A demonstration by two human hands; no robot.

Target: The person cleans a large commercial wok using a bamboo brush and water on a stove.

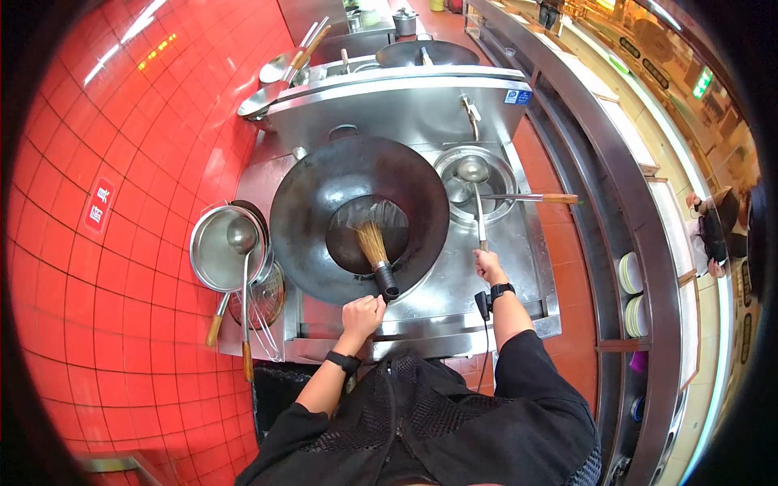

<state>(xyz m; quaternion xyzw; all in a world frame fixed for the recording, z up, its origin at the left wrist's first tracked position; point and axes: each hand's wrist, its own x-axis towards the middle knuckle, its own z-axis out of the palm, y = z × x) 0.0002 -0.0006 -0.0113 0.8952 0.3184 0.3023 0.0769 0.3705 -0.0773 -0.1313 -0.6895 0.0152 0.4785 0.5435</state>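
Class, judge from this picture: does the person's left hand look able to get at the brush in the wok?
Probably yes. The left hand is at the near edge of the wok, close to the handle end of the brush, with nothing visible between them.

A brush (378,257) lies in the dark wok (304,206), steel ladle (473,169) over pot (510,173).

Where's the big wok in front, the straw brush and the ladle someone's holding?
Big wok (304,211): head view, on its inner wall.
Straw brush (371,242): head view, on its bristles.
Held ladle (473,168): head view, on its bowl.
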